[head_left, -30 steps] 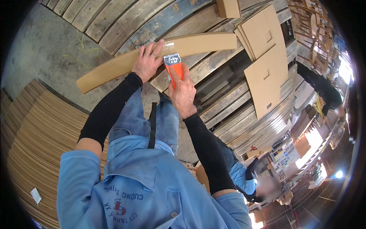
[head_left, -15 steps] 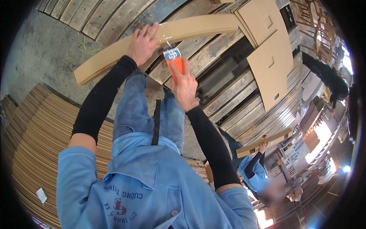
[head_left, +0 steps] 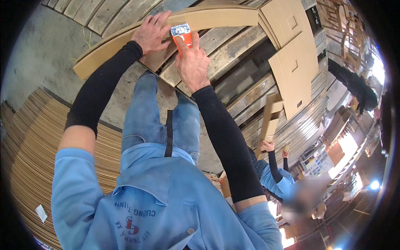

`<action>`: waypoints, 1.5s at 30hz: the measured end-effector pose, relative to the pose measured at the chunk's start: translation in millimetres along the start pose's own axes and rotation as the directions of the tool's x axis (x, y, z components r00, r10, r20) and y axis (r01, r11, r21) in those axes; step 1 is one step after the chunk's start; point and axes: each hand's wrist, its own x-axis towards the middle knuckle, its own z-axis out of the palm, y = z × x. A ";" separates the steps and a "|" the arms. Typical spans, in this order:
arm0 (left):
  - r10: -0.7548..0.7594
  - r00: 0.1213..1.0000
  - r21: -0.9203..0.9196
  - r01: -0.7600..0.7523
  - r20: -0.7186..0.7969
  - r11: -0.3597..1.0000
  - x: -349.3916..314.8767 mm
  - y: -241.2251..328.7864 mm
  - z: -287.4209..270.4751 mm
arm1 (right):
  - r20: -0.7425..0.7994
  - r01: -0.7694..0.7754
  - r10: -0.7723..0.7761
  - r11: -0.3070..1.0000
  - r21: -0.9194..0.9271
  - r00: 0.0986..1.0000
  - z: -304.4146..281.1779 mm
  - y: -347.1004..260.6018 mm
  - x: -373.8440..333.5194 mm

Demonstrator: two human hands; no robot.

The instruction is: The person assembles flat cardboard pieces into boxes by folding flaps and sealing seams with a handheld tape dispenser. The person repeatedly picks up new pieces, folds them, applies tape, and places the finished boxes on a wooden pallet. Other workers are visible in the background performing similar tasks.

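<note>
Tape dispenser (head_left: 182,35) now at carton (head_left: 225,17), sheets (head_left: 291,75) beside

stacked cardboard (head_left: 54,166) at left, probably wooden chairs (head_left: 344,16) upper right, co-worker (head_left: 284,183) in blue

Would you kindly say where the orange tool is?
Head view, upper middle: the orange tool is in the right hand, at the long cardboard strip.

head-height fisheye view, facing steeply downward
</note>
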 end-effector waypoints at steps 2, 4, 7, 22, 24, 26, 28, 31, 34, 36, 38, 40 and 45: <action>-0.009 1.000 0.039 0.008 0.028 0.999 4.3 -7.7 -1.0 | -0.019 0.004 -0.004 1.000 0.012 1.000 1.4 -0.1 0.0; -0.024 0.998 0.089 0.020 0.050 0.996 9.2 -4.6 0.3 | -0.023 0.000 0.000 1.000 0.020 1.000 1.1 1.6 1.5; -0.047 0.993 0.089 0.038 0.104 0.995 8.2 -5.8 -5.2 | 0.035 -0.038 0.038 0.999 0.012 0.999 -4.8 -3.2 -11.6; 0.024 0.991 0.118 -0.008 -0.133 0.993 39.7 9.5 5.2 | 0.121 -0.101 0.101 0.995 -0.007 0.988 35.0 17.0 -16.8; -0.047 0.998 0.158 0.055 -0.051 0.986 48.1 18.8 17.8 | 0.126 -0.060 0.066 0.997 -0.052 0.990 32.0 10.3 -5.8; -0.085 0.995 0.188 0.092 -0.046 0.978 54.7 16.3 26.9 | 0.136 -0.043 0.057 0.993 -0.109 0.989 33.4 7.0 8.4; -0.100 0.992 0.131 0.109 -0.073 0.985 61.1 19.3 25.4 | 0.158 -0.007 0.031 0.989 -0.151 0.987 32.5 9.5 18.1; -0.107 0.993 0.172 0.115 -0.054 0.978 67.5 13.6 29.5 | 0.192 0.057 -0.017 0.976 -0.208 0.981 29.4 8.8 31.5; -0.121 0.993 0.236 0.116 0.008 0.965 68.2 4.3 37.7 | 0.301 0.153 -0.065 0.948 -0.279 0.951 24.8 2.8 47.6; -0.074 0.997 0.234 0.070 0.010 0.970 83.6 14.9 27.8 | 0.317 0.143 -0.019 0.917 -0.372 0.948 29.7 4.8 51.0; -0.053 0.997 0.280 0.066 -0.054 0.958 83.9 10.4 33.3 | 0.299 0.140 -0.009 0.897 -0.419 0.954 28.9 0.7 60.1; -0.052 0.999 0.284 0.054 -0.013 0.957 88.2 9.5 37.7 | 0.259 0.112 0.004 0.895 -0.432 0.966 26.7 0.1 63.3; -0.028 0.998 0.228 0.039 -0.052 0.973 81.8 -14.1 29.2 | 0.284 0.083 -0.069 0.996 -0.037 0.956 -30.2 16.9 51.5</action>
